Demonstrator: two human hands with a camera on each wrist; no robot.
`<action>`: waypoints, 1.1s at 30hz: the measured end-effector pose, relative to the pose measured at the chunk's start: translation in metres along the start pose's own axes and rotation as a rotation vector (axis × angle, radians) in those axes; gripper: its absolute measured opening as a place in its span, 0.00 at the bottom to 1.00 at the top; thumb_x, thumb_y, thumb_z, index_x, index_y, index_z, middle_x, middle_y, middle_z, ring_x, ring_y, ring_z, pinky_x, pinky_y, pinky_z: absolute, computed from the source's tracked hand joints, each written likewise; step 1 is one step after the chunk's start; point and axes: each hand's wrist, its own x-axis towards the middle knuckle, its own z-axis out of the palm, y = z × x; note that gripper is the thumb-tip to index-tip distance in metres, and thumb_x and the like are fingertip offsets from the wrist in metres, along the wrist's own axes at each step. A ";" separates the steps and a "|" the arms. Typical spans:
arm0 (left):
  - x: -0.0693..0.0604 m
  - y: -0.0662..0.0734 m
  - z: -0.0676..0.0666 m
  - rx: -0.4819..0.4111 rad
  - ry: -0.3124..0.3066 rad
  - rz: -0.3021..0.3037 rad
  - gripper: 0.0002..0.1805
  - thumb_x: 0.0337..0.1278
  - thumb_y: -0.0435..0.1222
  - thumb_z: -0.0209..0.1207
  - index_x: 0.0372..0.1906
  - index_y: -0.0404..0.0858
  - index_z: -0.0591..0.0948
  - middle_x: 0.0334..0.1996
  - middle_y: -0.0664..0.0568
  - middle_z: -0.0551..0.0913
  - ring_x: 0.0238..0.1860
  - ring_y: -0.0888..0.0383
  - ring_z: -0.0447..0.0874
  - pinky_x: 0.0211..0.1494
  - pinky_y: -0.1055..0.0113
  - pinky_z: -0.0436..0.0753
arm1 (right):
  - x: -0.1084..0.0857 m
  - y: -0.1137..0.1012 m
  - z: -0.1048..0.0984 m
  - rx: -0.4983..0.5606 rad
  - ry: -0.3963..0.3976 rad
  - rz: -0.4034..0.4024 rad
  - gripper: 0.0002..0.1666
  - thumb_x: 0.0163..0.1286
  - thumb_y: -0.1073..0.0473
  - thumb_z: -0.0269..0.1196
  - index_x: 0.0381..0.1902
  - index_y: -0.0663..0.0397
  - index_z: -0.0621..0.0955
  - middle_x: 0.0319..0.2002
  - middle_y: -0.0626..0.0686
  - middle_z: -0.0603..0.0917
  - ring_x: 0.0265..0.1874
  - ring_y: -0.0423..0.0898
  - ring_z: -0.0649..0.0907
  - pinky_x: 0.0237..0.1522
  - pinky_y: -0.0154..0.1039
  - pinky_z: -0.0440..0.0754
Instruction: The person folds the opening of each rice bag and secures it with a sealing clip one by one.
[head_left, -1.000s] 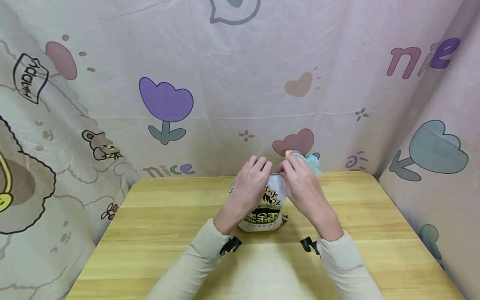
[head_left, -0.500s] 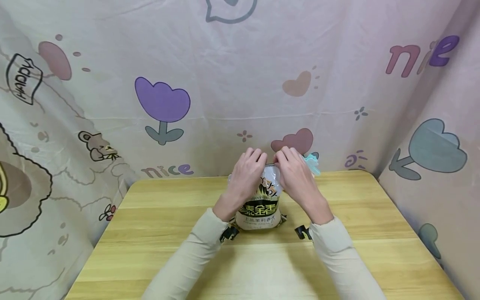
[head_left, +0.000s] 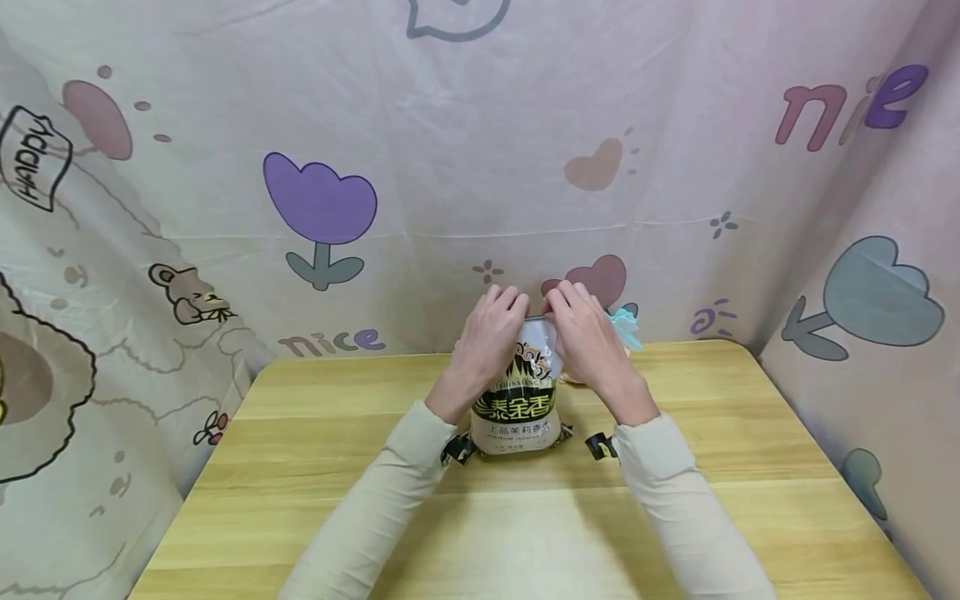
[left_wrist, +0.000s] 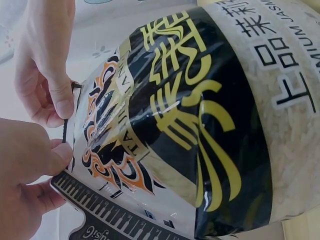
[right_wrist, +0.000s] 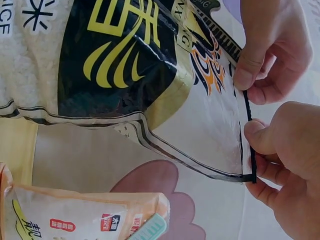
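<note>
A clear plastic bag of rice [head_left: 517, 412] with a black and gold label stands upright on the wooden table. Both hands are at its top, side by side. My left hand [head_left: 487, 333] pinches the black-lined top edge between thumb and fingers, as the left wrist view shows up close. A short way along the same edge, my right hand [right_wrist: 295, 165] pinches it near the corner. The plastic between the hands and the label looks slack and flattened. Beside my left hand, a dark grey strip with ruler-like marks [left_wrist: 120, 215] lies along the bag; its kind is unclear.
Beyond the right hand stands a smaller peach and white package [right_wrist: 85, 215] with a teal clip [head_left: 625, 329] at its top, partly hidden. A printed curtain [head_left: 435, 183] hangs close behind the table [head_left: 300, 467] and along both sides.
Both hands have risen a little and shifted forward, still pinching the top edge. More of the bag's front shows, pulled taller. The smaller package is more hidden by my right hand.
</note>
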 end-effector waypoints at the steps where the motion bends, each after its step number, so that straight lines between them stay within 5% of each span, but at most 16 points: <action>1: 0.001 -0.001 0.001 -0.004 0.004 0.001 0.12 0.58 0.17 0.56 0.34 0.36 0.77 0.36 0.49 0.78 0.38 0.51 0.72 0.42 0.64 0.75 | 0.001 0.001 0.000 0.006 -0.001 0.001 0.02 0.73 0.70 0.61 0.39 0.62 0.78 0.38 0.55 0.76 0.36 0.53 0.72 0.33 0.43 0.70; 19: 0.041 -0.016 0.024 -0.057 -0.042 -0.053 0.15 0.53 0.15 0.58 0.38 0.37 0.78 0.39 0.49 0.81 0.41 0.51 0.74 0.46 0.62 0.75 | 0.026 0.032 0.009 0.000 -0.034 0.077 0.03 0.71 0.72 0.62 0.41 0.63 0.79 0.40 0.57 0.77 0.41 0.55 0.75 0.43 0.48 0.76; 33: 0.052 -0.035 0.040 -0.063 -0.019 -0.081 0.14 0.52 0.17 0.60 0.37 0.37 0.78 0.37 0.48 0.79 0.43 0.49 0.75 0.47 0.59 0.77 | 0.044 0.045 0.029 -0.007 -0.033 0.106 0.02 0.72 0.71 0.62 0.40 0.64 0.79 0.41 0.58 0.78 0.41 0.57 0.76 0.45 0.50 0.77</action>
